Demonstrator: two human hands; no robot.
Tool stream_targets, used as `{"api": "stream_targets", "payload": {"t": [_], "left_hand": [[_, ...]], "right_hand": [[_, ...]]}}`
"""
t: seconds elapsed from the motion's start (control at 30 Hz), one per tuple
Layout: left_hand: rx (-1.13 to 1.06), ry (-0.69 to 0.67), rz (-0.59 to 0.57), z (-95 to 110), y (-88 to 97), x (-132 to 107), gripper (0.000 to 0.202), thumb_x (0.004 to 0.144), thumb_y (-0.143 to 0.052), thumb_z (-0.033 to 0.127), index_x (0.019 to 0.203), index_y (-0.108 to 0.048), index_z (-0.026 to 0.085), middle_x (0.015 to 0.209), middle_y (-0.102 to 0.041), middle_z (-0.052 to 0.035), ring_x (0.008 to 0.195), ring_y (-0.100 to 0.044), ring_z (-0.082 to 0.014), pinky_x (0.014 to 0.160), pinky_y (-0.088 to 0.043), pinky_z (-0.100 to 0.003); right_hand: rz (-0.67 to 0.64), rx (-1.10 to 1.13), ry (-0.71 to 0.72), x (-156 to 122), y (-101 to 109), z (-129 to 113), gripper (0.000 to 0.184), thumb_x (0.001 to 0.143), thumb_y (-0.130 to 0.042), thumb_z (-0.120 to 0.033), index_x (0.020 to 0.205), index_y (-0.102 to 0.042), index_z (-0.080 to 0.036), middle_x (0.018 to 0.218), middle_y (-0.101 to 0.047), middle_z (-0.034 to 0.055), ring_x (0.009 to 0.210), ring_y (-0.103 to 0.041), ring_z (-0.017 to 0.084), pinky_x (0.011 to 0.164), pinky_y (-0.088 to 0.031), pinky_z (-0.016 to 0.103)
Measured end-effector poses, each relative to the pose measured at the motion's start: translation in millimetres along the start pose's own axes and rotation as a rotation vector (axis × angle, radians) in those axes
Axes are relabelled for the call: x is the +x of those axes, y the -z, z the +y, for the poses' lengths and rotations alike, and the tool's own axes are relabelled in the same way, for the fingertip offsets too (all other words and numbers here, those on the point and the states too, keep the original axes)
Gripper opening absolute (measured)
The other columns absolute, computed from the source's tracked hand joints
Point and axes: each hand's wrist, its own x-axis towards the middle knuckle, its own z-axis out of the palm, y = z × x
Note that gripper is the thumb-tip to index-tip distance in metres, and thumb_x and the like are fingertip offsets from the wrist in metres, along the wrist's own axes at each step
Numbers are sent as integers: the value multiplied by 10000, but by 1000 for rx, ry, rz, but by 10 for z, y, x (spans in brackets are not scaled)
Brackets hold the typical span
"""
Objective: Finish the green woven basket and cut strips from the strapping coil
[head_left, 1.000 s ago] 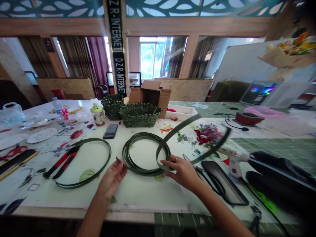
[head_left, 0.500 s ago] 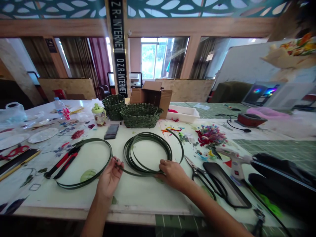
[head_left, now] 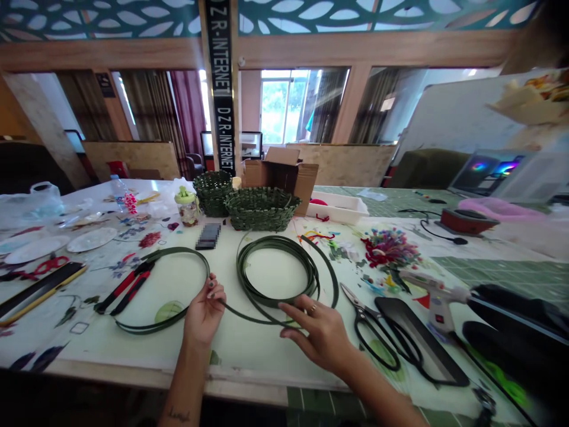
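Note:
My left hand [head_left: 205, 311] pinches a dark green flat strip [head_left: 153, 327] between thumb and fingers. Left of that hand the strip bows out in a wide loop; on its right it runs into a round coil [head_left: 243, 276] of the same material lying on the table. My right hand [head_left: 323, 332] is at the coil's near edge, thumb and forefinger apart, gripping nothing. One loose strip end curves out on the coil's right. Pliers-like cutters with red handles [head_left: 137, 287] lie inside the left loop. Black-handled scissors [head_left: 363, 332] lie to the right of my right hand.
Two green woven baskets [head_left: 264, 209] stand behind the coil, before a cardboard box [head_left: 306, 187]. A lidded jar [head_left: 187, 207] is beside them. A black tray [head_left: 444, 362], a glue gun [head_left: 440, 302] and a colourful fuzzy bunch [head_left: 391, 249] lie on the right; plates [head_left: 91, 239] on the left.
My right hand has let go of the coil's near edge and its fingers have spread. The coil's turns have shifted slightly. My left hand keeps its pinch; the view has swung a little left.

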Motion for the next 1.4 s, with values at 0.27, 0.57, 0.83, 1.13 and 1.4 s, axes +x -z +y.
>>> {"api": "stream_targets", "payload": {"t": [0.27,0.57,0.83,1.13,1.4], "left_hand": [[233,103,68,-232,-164,-62,352,931,-318,110,806,-646,98,830,-684,-109,859,-662,-160,748,-555,-272],[12,197,26,-133,-196,-131,379,969,-251,213,945,-606,83,682,-626,-40,537,-591,-38,510,-490,-118],[22,243,-99,-149,-268,-117,346,968,-238,154,886,-562,65,530,-409,53,332,-349,15,332,-287,-94],[111,167,-190,-258,-284,-178,365,971,-266,280,788,-524,97,538,-381,53,348,-307,-9,327,-240,-144],[114,139,-175,-292,-240,-253,424,967,-265,317,664,-485,117,485,-337,58,347,-281,-15,337,-222,-146]], "right_hand": [[-285,97,248,-146,48,-374,377,883,-371,-443,667,-536,-183,641,-529,41,568,-450,162,505,-263,302],[-315,30,120,-388,-20,-180,514,899,-265,-543,640,-515,-177,634,-540,60,582,-457,167,521,-238,304],[-306,-20,53,-385,-26,77,479,851,-377,-579,672,-542,-167,656,-564,76,641,-489,186,568,-314,300],[16,86,30,-342,-193,-266,56,858,-499,-214,842,-523,-167,666,-556,34,643,-494,172,594,-350,283],[208,186,20,-436,-391,-318,84,809,-556,-80,821,-537,-161,792,-550,62,710,-485,164,631,-411,295]]}}
